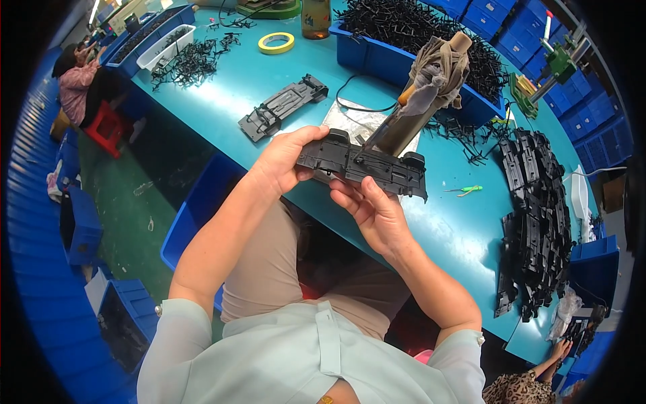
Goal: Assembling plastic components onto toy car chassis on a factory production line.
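A long black plastic toy-car chassis (pixel 356 163) is held level above the near edge of the table. My left hand (pixel 286 158) is closed round its left end, thumb on top. My right hand (pixel 373 212) supports it from below near the middle, thumb against the near edge; its other fingers are partly hidden underneath. Just beyond the chassis stands a metal tool (pixel 404 128) with grey cloth bound round its top. A second black chassis (pixel 282 108) lies on the table farther left. Behind my hands a silvery sheet (pixel 350 123) lies on the table.
A blue bin (pixel 377 57) heaped with small black parts stands at the back of the table (pixel 451 222). Stacked black chassis (pixel 535 222) lie at the right. Green-handled pliers (pixel 468 190) and yellow tape (pixel 276 43) lie about. Other people sit at far left and lower right.
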A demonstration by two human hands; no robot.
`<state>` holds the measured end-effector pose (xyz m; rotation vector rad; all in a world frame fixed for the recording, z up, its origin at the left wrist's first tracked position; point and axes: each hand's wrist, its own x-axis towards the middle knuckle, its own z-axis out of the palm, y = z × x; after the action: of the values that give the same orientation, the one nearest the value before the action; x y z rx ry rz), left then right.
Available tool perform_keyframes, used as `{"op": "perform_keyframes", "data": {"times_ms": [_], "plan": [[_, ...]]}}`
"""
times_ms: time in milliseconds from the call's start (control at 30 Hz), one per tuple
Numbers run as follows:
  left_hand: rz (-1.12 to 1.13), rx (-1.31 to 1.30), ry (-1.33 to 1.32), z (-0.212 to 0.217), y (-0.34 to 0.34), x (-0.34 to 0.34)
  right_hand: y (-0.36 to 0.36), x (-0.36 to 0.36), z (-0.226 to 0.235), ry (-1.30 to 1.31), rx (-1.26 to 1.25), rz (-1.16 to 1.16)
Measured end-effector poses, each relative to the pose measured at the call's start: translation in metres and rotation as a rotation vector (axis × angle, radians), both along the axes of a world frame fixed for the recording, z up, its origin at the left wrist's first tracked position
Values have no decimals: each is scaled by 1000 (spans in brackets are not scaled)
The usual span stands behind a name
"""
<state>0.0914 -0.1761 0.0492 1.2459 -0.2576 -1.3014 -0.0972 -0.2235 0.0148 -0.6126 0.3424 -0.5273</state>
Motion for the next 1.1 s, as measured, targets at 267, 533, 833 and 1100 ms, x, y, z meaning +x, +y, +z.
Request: {"op": "perform_keyframes", "data": {"times_ms": [267,533,833,1100], "plan": [[-13,-6,-18,-1,0,3,2,0,-1,21,-29,-8],[-2,-3,-10,-2,-1,2,1,0,-1,11,3,-5],[-4,2,-14,1,-2,1,0,0,-2,12,-8,-4],[-4,7,-9,2,-3,1,-1,0,-1,-2,18,-5]]}}
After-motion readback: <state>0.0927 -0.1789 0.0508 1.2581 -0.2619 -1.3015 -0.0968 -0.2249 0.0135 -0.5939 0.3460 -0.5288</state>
